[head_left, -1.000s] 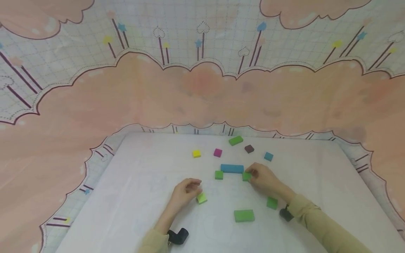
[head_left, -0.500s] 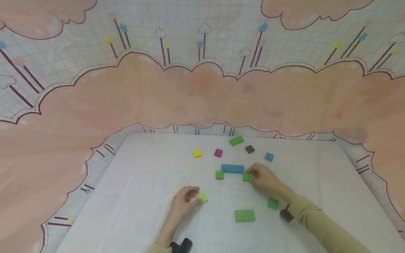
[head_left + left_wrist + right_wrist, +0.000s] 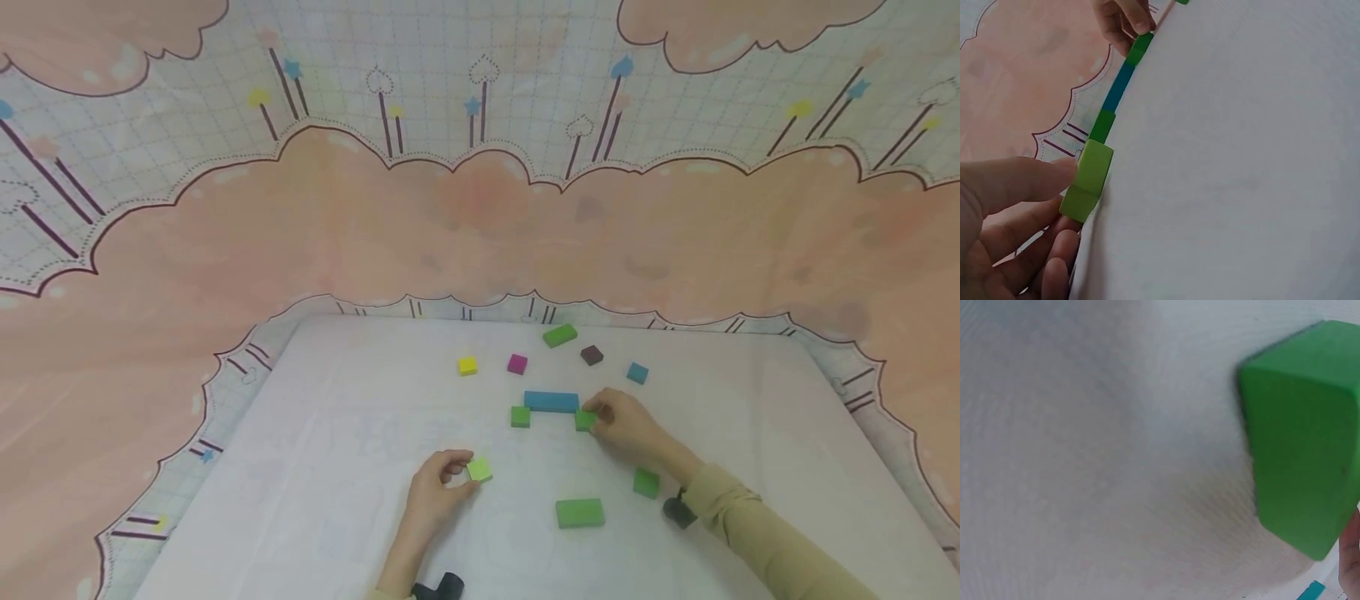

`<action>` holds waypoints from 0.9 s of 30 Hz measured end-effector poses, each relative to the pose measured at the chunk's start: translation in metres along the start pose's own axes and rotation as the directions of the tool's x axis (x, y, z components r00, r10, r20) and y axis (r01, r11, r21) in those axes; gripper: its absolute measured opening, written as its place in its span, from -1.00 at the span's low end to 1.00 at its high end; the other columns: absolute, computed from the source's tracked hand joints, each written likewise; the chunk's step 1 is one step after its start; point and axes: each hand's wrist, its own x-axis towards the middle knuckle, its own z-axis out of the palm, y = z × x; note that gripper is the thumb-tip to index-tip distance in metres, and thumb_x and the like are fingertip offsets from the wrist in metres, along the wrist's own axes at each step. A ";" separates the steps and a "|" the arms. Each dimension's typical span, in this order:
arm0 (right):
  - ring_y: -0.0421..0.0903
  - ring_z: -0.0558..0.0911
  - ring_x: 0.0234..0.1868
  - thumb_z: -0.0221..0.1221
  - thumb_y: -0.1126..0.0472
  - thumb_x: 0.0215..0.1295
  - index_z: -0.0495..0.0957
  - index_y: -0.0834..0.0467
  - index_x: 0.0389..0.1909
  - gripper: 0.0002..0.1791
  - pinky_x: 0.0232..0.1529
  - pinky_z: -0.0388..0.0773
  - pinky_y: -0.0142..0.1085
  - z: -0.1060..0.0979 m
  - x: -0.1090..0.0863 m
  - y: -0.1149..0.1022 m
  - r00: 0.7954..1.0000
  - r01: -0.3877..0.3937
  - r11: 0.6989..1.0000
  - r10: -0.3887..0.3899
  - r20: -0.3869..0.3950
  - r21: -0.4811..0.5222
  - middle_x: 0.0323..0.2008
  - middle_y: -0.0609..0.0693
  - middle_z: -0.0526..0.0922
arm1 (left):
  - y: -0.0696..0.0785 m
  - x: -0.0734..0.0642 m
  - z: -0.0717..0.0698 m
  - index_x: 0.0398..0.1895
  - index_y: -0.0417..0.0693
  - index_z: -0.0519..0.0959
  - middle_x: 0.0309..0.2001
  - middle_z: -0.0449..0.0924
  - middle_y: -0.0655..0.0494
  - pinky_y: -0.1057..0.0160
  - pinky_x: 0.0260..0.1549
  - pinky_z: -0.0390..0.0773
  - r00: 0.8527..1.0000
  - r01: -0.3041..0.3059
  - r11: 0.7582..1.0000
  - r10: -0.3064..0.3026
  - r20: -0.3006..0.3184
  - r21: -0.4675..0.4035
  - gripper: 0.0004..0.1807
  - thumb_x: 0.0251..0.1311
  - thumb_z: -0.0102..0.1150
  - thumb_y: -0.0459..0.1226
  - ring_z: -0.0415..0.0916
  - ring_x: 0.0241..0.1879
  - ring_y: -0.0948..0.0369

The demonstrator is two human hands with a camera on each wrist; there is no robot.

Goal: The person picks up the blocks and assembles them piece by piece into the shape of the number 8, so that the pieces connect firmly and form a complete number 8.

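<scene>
My left hand [image 3: 438, 496] holds a light green block [image 3: 480, 470] between thumb and fingers. In the left wrist view the thumb lies on one side of that light green block [image 3: 1088, 181], with fingers on the other. Farther off, my right hand [image 3: 622, 423] pinches a small green block [image 3: 584, 421] at the right end of a long blue block [image 3: 551, 402]. Another small green block [image 3: 520, 417] sits at the blue block's left end. A close green block [image 3: 1304, 437] fills much of the right wrist view, with fingertips [image 3: 1350, 550] at the edge.
Beside the right forearm is a green block [image 3: 646, 482]; a longer green block [image 3: 580, 513] lies nearer. Toward the back are yellow [image 3: 467, 367], magenta [image 3: 517, 364], brown [image 3: 592, 355] and blue [image 3: 637, 372] blocks, plus a green oblong [image 3: 560, 336]. A patterned cloth hangs behind the white table [image 3: 337, 400].
My left hand has shifted toward me and slightly right, its thumb now at the light green block's near side and a finger at its far side. The right hand keeps its place.
</scene>
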 end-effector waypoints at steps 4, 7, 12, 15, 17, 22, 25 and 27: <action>0.04 0.52 0.13 0.20 0.29 0.18 0.53 0.06 0.02 -0.65 0.16 0.49 0.01 0.000 0.000 0.000 1.000 0.009 1.000 -0.009 -0.008 -0.007 0.05 0.03 0.57 | -0.002 0.000 0.002 -0.08 -0.06 0.61 -0.18 0.60 0.12 0.37 -0.15 0.48 0.999 -0.029 0.999 0.029 -0.013 0.027 -0.58 -0.12 0.40 -0.36 0.48 -0.16 0.22; 0.04 0.52 0.13 0.20 0.29 0.18 0.53 0.06 0.02 -0.65 0.16 0.49 0.01 0.000 0.001 0.000 1.000 0.007 1.000 -0.007 -0.010 -0.008 0.05 0.03 0.57 | -0.003 -0.001 0.004 -0.08 -0.06 0.62 -0.19 0.58 0.13 0.36 -0.15 0.48 0.999 -0.044 0.998 0.045 -0.023 0.035 -0.57 -0.14 0.40 -0.39 0.47 -0.17 0.22; 0.04 0.52 0.13 0.20 0.29 0.18 0.53 0.05 0.02 -0.65 0.16 0.48 0.02 0.001 0.001 -0.001 1.000 -0.007 1.000 0.007 -0.004 -0.004 0.05 0.03 0.57 | -0.004 0.000 0.005 -0.09 -0.06 0.62 -0.21 0.56 0.14 0.37 -0.16 0.48 0.998 -0.052 0.998 0.053 -0.032 0.043 -0.57 -0.15 0.40 -0.40 0.45 -0.18 0.24; 0.04 0.52 0.13 0.20 0.29 0.17 0.53 0.06 0.02 -0.64 0.16 0.48 0.02 0.000 0.000 -0.001 1.000 -0.008 1.000 0.008 -0.003 -0.007 0.05 0.03 0.57 | -0.004 0.000 0.006 -0.11 -0.06 0.62 -0.22 0.55 0.15 0.38 -0.17 0.47 0.998 -0.049 0.998 0.051 -0.035 0.044 -0.59 -0.15 0.40 -0.40 0.45 -0.20 0.25; 0.04 0.52 0.12 0.20 0.29 0.17 0.53 0.06 0.02 -0.64 0.16 0.48 0.02 0.000 0.000 -0.002 1.000 -0.007 1.000 0.007 -0.004 -0.008 0.05 0.03 0.57 | -0.004 0.000 0.006 -0.13 -0.05 0.63 -0.23 0.55 0.15 0.38 -0.18 0.47 0.998 -0.045 0.998 0.047 -0.037 0.043 -0.60 -0.15 0.40 -0.40 0.44 -0.20 0.25; 0.01 0.52 0.10 0.20 0.29 0.18 0.53 0.06 0.02 -0.65 0.13 0.50 -0.01 0.000 -0.001 -0.003 1.000 -0.007 1.000 0.007 -0.011 -0.016 0.03 0.02 0.58 | -0.003 -0.001 0.006 -0.15 -0.05 0.63 -0.24 0.55 0.15 0.36 -0.17 0.47 0.999 -0.033 0.999 0.035 -0.042 0.040 -0.61 -0.16 0.41 -0.40 0.44 -0.20 0.26; 0.00 0.52 0.09 0.20 0.28 0.18 0.53 0.05 0.02 -0.65 0.13 0.50 -0.01 0.001 -0.001 -0.002 1.000 -0.008 1.000 0.008 -0.010 -0.018 0.03 0.01 0.58 | -0.002 -0.001 0.006 -0.16 -0.05 0.63 -0.24 0.55 0.15 0.35 -0.16 0.48 0.999 -0.025 0.999 0.027 -0.042 0.041 -0.62 -0.16 0.41 -0.39 0.43 -0.20 0.26; 0.00 0.52 0.10 0.20 0.28 0.18 0.53 0.05 0.02 -0.65 0.13 0.50 -0.01 0.001 -0.001 -0.002 1.000 -0.011 1.000 0.010 -0.011 -0.018 0.03 0.01 0.58 | -0.002 -0.001 0.006 -0.17 -0.05 0.63 -0.25 0.55 0.15 0.35 -0.16 0.48 0.999 -0.023 0.999 0.025 -0.042 0.043 -0.63 -0.16 0.40 -0.39 0.43 -0.21 0.26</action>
